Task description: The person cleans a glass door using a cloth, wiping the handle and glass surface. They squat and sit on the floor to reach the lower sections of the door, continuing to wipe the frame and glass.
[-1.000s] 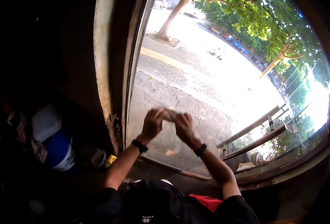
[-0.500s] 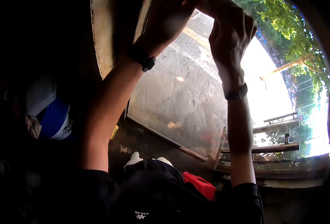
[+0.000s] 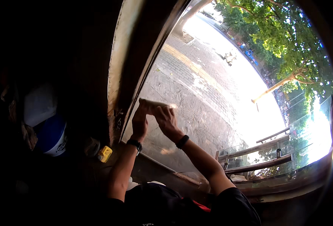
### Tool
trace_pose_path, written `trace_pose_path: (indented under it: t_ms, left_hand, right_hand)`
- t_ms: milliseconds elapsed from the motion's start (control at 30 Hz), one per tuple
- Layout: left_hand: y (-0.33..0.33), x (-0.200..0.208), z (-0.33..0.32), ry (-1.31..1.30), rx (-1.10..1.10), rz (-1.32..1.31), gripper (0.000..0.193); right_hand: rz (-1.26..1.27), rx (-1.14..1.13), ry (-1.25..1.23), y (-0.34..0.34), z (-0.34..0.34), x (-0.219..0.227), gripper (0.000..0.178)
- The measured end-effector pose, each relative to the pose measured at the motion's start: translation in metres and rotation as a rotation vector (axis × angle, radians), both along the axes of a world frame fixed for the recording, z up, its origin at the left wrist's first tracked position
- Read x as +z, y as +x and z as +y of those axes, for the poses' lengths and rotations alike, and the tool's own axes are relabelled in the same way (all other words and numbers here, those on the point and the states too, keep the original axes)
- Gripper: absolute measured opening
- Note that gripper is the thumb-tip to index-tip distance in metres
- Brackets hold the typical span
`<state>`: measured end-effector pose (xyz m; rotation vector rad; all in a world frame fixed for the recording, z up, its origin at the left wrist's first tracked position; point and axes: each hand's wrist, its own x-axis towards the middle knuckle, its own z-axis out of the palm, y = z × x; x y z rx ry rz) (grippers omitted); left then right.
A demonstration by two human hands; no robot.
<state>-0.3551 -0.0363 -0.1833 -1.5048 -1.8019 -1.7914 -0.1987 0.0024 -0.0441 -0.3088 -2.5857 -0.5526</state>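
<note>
- The left hand (image 3: 140,119) has its grip closed around a greyish strip (image 3: 151,103), material unclear, at its 1 o'clock.
- The right hand (image 3: 166,119) also grips it, at its 11 o'clock.
- The strip lies before a glass pane (image 3: 191,150); I cannot tell whether they touch.
- From the left hand: yellow object (image 3: 105,154), 7 to 8 o'clock; blue-and-white container (image 3: 52,135), 9 o'clock.

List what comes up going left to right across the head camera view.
Blue-and-white container, small yellow boxy object, your left hand, your right hand, forked tree trunk outside.
</note>
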Motion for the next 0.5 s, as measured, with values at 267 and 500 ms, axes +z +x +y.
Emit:
trace_pose_path:
  t_ms: [267, 500]
  left_hand:
    - [0.071, 0.052, -0.023, 0.002, -0.011, -0.136, 0.064]
    - [0.027, 0.414, 0.053, 0.759, -0.039, 0.455, 0.045]
  right_hand:
    - [-0.011, 0.12, -0.27, 0.017, -0.001, 0.088, 0.027]
    - [0.398, -0.016, 0.612, 0.062, 0.02, 0.359, 0.037]
